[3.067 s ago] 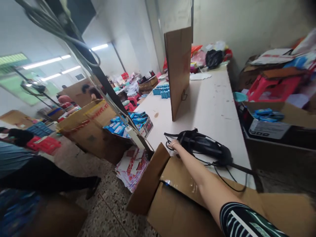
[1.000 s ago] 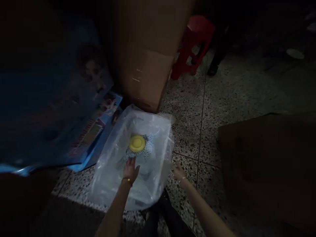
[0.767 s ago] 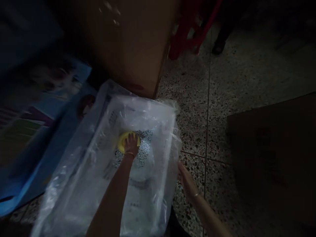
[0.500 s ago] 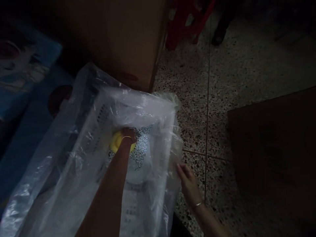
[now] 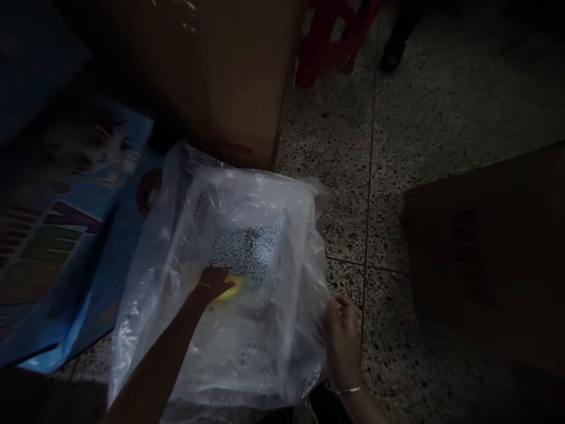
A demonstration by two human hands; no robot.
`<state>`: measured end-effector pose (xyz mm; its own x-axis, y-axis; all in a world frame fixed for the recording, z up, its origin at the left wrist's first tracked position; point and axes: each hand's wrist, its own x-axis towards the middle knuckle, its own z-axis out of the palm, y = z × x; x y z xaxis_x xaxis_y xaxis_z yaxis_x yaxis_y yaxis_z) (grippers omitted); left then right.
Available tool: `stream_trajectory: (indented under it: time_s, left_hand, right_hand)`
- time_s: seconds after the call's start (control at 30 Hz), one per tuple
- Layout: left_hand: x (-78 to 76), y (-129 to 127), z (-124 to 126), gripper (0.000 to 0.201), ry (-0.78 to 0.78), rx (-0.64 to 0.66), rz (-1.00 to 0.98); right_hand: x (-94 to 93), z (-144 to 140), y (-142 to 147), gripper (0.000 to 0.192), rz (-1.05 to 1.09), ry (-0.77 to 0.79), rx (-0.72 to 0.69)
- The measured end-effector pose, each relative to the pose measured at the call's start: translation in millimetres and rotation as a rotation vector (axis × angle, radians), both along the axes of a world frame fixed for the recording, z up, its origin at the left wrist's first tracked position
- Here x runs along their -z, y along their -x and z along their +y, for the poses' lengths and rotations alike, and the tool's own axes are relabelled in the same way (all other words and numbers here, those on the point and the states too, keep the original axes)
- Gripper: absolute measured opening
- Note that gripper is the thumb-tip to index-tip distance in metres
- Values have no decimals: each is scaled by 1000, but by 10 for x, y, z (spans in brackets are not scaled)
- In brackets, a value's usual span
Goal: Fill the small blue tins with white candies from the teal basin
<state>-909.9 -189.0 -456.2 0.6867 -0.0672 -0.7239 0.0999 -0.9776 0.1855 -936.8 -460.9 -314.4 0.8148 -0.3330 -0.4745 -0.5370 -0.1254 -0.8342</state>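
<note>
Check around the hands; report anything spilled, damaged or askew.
Nothing looks damaged. The plastic liner hangs loose and crumpled, which looks untidy; the small pieces lie inside it. Spills on the speckled floor would be hard to tell.

A white perforated basket (image 5: 249,352) stands on the speckled floor (image 5: 339,126), draped with a crinkled, clear plastic liner (image 5: 304,347); inside, small pale grains (image 5: 242,250) lie in a patch, a yellow dish (image 5: 233,287), partly hidden, at their near edge.
</note>
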Motion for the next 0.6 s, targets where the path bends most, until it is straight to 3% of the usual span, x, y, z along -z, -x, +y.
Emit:
stream_trajectory:
  time_s: [0.07, 0.1, 0.2, 0.3, 0.4, 0.5, 0.53, 0.6]
  left_hand:
    - [-376, 365, -33, 36, 50, -91, -108]
    - [-565, 555, -50, 36, 96, -205, -196]
    - [-1073, 1090, -88, 42, 249, -776, -385]
    - [-1483, 1488, -105, 52, 337, -1361, -382]
    - [-1849, 1765, -104, 60, 417, -1746, -397]
    - [-2153, 1996, -57, 69, 375, -1920, -565]
    - [-2219, 2067, -21, 70, 309, -1917, -658]
    - [-2270, 2182, 83, 68, 170, -1839, -813]
  right_hand:
    - [-236, 115, 79, 54, -54, -22, -121]
    - [-340, 173, 124, 53, -75, -21, -189]
    - [-528, 340, 318, 37, -87, 79, -417]
    - [-517, 495, 648, 39, -49, 235, -750]
    - [-363, 635, 1070, 73, 40, 436, -1127]
    - [-108, 725, 1398, 109, 180, 604, -1505]
    - [-18, 735, 1452, 106, 201, 646, -1598]
    - [126, 713, 1459, 69, 176, 720, -1695]
